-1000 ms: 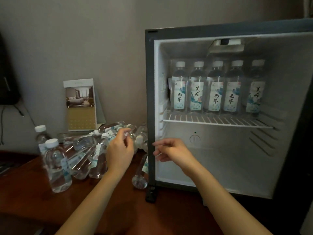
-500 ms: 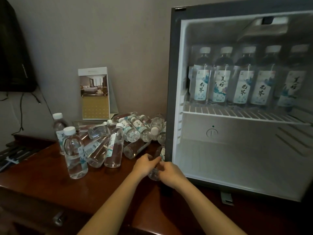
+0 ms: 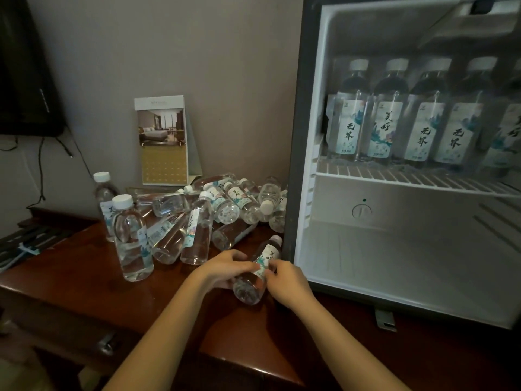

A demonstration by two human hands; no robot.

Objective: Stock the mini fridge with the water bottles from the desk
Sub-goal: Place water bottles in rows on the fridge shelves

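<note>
Water bottle [image 3: 258, 270]: one, clear, white cap, printed label. It lies on its side at the near right of the desk [image 3: 70, 286], cap pointing far, just beside the lower left corner of the open mini fridge [image 3: 296, 136].

Grip: held from both sides. The left hand [image 3: 225, 268] curls its fingers over the left of the label; the right hand [image 3: 287, 280] pinches the label's right edge. Probably a two-handed hold to steady a round bottle that would roll, and to stand it upright.

Fridge stock: a row of shelf bottles [image 3: 386, 122] stands upright, labels forward, on the wire shelf [image 3: 394, 179]. The likely place for this one is the compartment below.

In the way: the fridge's left frame stands between bottle and compartment, so the bottle must probably be lifted round it.

Nearby:
- Bottle pile [image 3: 225, 204], lying crossed, just beyond the hands.
- Standing bottle [image 3: 131, 238], left of the pile.
- Calendar card [image 3: 163, 142], against the far wall.
- Dark screen [image 3: 25, 80], far left.
</note>
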